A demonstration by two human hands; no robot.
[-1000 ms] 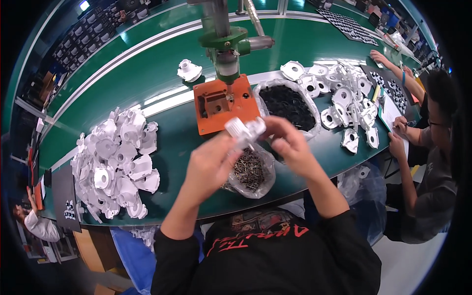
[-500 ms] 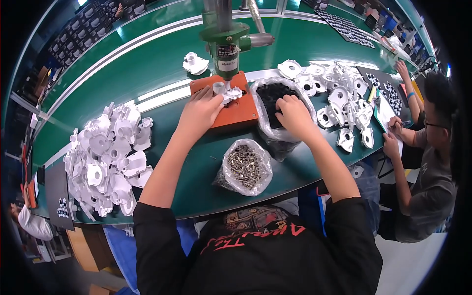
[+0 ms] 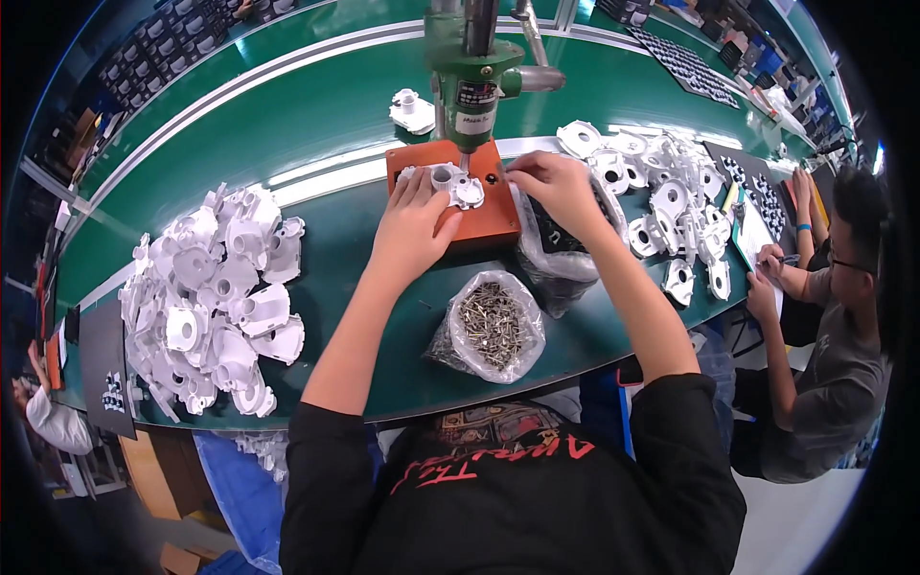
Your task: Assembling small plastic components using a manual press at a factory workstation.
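Observation:
A white plastic housing part [image 3: 467, 193] with round collars lies on the orange fixture block [image 3: 487, 226], beneath the tip of a green drill-press-like machine [image 3: 470, 101]. My left hand [image 3: 412, 222] holds the part's left end against the block, fingers over it and thumb at its near side. My right hand [image 3: 563, 192] is raised at the block's right edge, thumb and fingertips pinched together; what they hold, if anything, is too small to make out. Below that hand stands a clear bag [image 3: 561, 273] of small black pieces, partly covered by the hand and forearm.
A clear bag of metal screws [image 3: 494, 326] stands in front of the block. White parts are heaped at left [image 3: 225, 287] and right [image 3: 671, 196]; a single white part [image 3: 412, 113] lies behind the block. At the right, a person [image 3: 824, 316] writes on a sheet.
My right hand has come out of the bag of black pieces and moved up and left to the block's edge. My left hand stays at the white part, its fingers now flatter over it.

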